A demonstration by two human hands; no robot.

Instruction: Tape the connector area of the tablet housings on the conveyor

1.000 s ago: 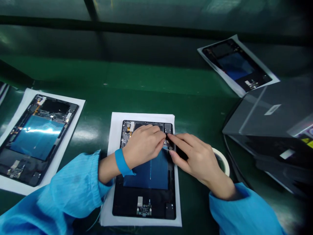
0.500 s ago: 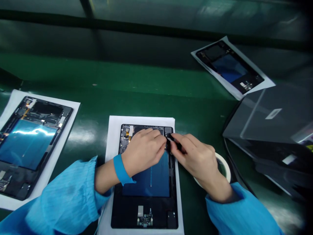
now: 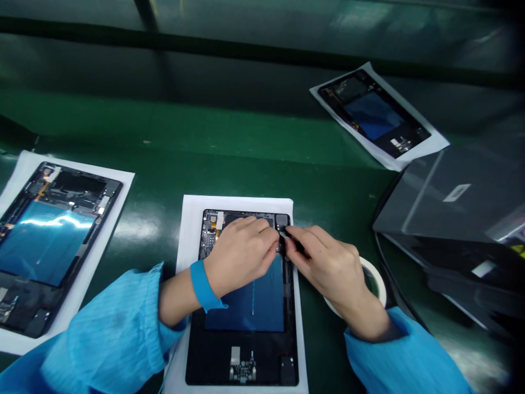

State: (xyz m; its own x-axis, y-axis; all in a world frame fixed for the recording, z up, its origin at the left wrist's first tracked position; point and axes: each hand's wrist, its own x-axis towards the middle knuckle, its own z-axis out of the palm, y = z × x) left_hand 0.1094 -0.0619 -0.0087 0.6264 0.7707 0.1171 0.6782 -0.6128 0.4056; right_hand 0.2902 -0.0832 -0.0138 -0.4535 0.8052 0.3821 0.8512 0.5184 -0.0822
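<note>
An opened tablet (image 3: 246,328) with a blue battery panel lies on a white sheet (image 3: 188,230) in front of me. My left hand (image 3: 241,254), a blue strap round its wrist, rests curled over the tablet's upper part, fingertips pinched near the top right corner. My right hand (image 3: 328,268) meets it there, pinching a small dark piece (image 3: 283,234) that I cannot make out clearly. The fingertips of both hands touch at that spot. Blue sleeves cover both forearms.
A second opened tablet (image 3: 45,241) on paper lies at the left, a third (image 3: 373,117) at the far right. A roll of tape (image 3: 375,273) sits under my right wrist. Dark grey flat cases (image 3: 459,202) are stacked at the right on the green belt (image 3: 246,142).
My right hand's fingers have curled from stretched out into a pinch at the tablet's corner. The far right tablet has drifted leftward in view. The left hand has hardly moved.
</note>
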